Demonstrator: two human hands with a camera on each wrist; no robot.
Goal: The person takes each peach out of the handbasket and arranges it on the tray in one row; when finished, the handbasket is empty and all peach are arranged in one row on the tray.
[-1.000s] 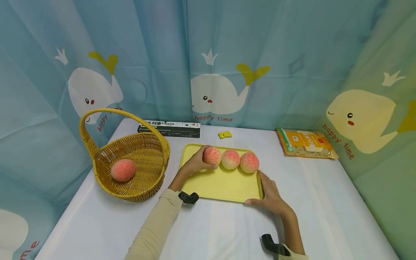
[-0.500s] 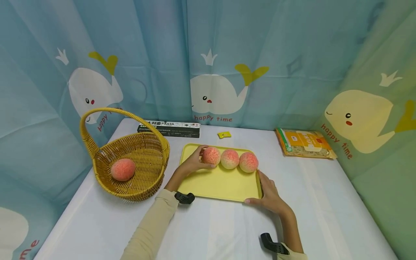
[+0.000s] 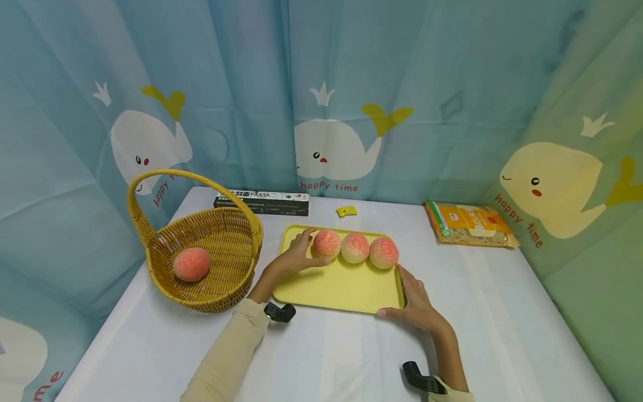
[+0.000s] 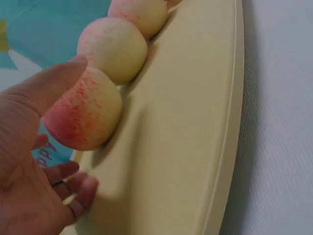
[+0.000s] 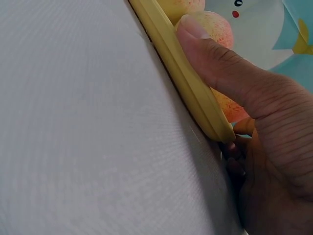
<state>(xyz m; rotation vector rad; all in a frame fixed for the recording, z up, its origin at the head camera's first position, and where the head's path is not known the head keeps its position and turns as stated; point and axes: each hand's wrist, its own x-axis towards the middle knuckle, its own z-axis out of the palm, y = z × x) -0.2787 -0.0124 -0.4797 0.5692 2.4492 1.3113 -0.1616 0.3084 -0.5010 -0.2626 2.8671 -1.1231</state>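
Three pink peaches lie in a row on a yellow tray [image 3: 336, 287]. My left hand [image 3: 293, 258] is at the leftmost peach [image 3: 327, 243]. In the left wrist view its straight thumb [image 4: 46, 85] touches that peach [image 4: 88, 115], while the fingers [image 4: 73, 188] hang loose below, off the fruit. The middle peach [image 3: 355, 248] and the right peach [image 3: 384, 253] lie untouched. My right hand [image 3: 417, 304] grips the tray's near right corner. Its thumb [image 5: 210, 54] lies over the rim [image 5: 181, 73] and its fingers are underneath.
A wicker basket [image 3: 211, 301] with a tall handle stands left of the tray and holds one more peach [image 3: 191, 264]. By the whale-print curtain lie a black pasta box [image 3: 261, 201], a small yellow packet [image 3: 346, 211] and an orange food bag [image 3: 469, 224].
My left hand has loosened from the leftmost peach, which now rests on the tray, and has drawn back slightly. The right hand stays on the tray corner.
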